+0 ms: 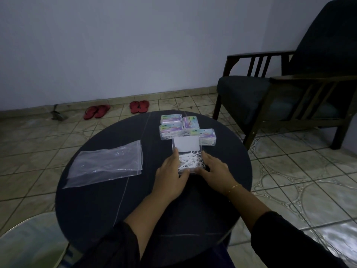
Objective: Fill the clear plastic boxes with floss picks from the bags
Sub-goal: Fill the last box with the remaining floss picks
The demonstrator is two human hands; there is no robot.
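Note:
An open clear plastic box [187, 144] lies on the round dark table [108, 190], its lid tipped back and its tray full of white floss picks [190, 161]. My left hand [171, 176] grips the box's left side, thumb along the front edge. My right hand [214, 169] grips the right side. Behind it stand several closed, labelled boxes [171, 129] holding picks. Flat clear plastic bags [106, 163] lie to the left on the table.
A dark wooden armchair [289, 89] stands at the right, close to the table. Two pairs of red sandals [96, 111] lie on the tiled floor by the wall. A pale rounded surface [29, 242] shows at the bottom left.

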